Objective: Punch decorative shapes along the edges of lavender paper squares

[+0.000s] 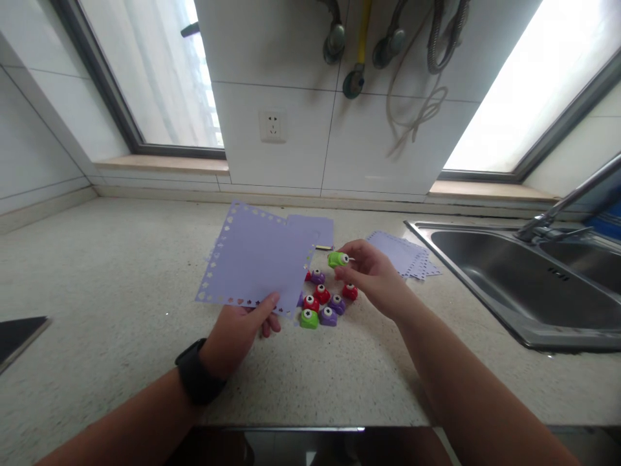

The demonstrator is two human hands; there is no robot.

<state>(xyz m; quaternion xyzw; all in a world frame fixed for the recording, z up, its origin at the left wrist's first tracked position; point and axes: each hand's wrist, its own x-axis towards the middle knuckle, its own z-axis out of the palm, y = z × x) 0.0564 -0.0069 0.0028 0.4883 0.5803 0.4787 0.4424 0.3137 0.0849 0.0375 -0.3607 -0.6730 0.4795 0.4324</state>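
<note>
My left hand (250,318) grips the lower edge of a purple sheet of paper (262,259), thumb on top and fingers beneath. Small shapes are punched out along the sheet's edges. In my right hand (366,268), a green craft punch (337,259) is pinched between thumb and fingers, just right of the sheet. Several small punches lie below it on the counter, among them a red punch (321,294), a purple punch (328,316) and another green punch (309,318). The sheet partly covers some of them.
Behind the held sheet lies more purple paper (323,226). Punched purple sheets (395,252) are stacked to the right, near the steel sink (466,285). A dark flat object (22,336) sits at the left of the speckled counter (121,278). The tiled wall has a socket (273,126).
</note>
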